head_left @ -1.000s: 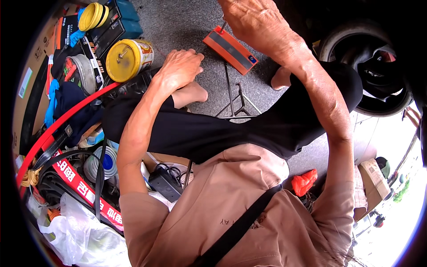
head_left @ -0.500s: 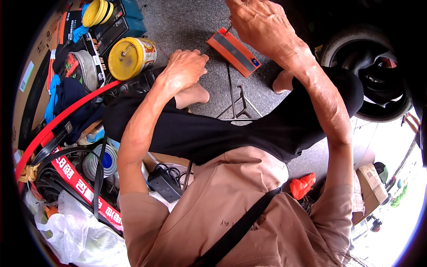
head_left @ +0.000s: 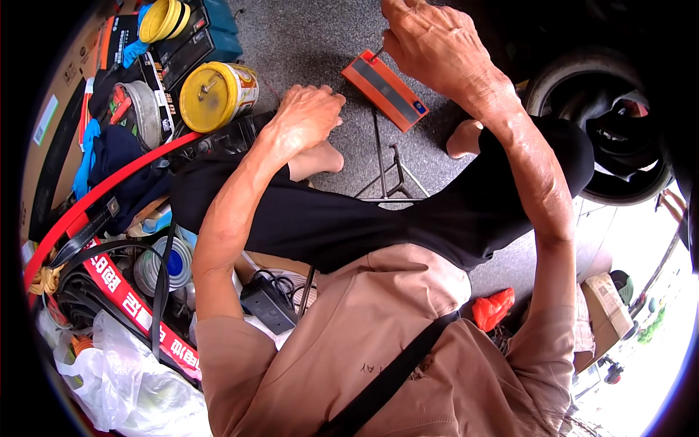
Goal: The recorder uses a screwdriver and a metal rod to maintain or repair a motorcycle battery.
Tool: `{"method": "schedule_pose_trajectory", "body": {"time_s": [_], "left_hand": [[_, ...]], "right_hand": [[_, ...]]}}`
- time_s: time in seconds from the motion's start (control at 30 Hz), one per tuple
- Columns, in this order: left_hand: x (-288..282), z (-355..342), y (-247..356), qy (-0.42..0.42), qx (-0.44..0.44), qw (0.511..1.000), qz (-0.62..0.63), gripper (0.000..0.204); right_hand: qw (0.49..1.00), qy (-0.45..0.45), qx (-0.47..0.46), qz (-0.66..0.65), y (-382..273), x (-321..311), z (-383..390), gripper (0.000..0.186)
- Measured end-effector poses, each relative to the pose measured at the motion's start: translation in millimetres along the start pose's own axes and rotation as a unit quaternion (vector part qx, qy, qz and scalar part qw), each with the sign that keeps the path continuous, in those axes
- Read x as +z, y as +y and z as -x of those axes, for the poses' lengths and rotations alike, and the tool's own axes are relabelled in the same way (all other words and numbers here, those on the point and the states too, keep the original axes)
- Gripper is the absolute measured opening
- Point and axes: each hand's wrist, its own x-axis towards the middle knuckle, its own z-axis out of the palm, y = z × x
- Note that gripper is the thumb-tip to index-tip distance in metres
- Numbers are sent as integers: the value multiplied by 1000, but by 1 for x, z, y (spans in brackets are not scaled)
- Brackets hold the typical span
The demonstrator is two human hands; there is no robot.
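An orange box (head_left: 386, 91) with a grey stripe and a small dark-blue fitting at one end lies on the speckled grey floor (head_left: 291, 44) between my feet. Just beyond its far end, my right hand (head_left: 437, 47) is closed, knuckles up. A thin dark piece shows between that hand and the box; what my fingers grip is hidden. My left hand (head_left: 309, 113) sits above my left foot (head_left: 320, 159), to the left of the box and apart from it. Its fingers are curled in, and anything inside them is out of sight. Nearer me stands a thin metal stand (head_left: 386, 175).
Left of me are a yellow-lidded tub (head_left: 207, 96), a yellow cup (head_left: 164, 20), a red strap (head_left: 109, 182), a round can (head_left: 164, 266) and a white plastic bag (head_left: 138, 364). A tyre (head_left: 542, 91) stands at right, with an orange-red bag (head_left: 493, 308) nearer me.
The view has shifted slightly, and my right hand sits a little lower and further right in it. My left hand keeps its curled pose; the orange box stays between my feet.
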Motion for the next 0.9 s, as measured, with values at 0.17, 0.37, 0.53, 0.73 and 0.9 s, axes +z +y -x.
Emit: {"method": "schedule_pose_trajectory", "body": {"time_s": [0.17,0.37,0.53,0.73,0.9], "left_hand": [[2,-2,-1,6,4,1000,1,29],[1,2,-1,-5,-6,1000,2,29],[1,-1,1,0,0,1000,1,29],[6,0,-6,3,-1,1000,3,30],[7,-3,-5,1,-12,1000,4,23]], "right_hand": [[984,139,-92,-62,11,18,-2,31],[992,-84,73,60,-11,-4,-8,32],[951,276,-136,0,8,17,2,35],[983,173,-48,28,-3,21,1,33],[994,106,30,20,-9,22,-4,22]]}}
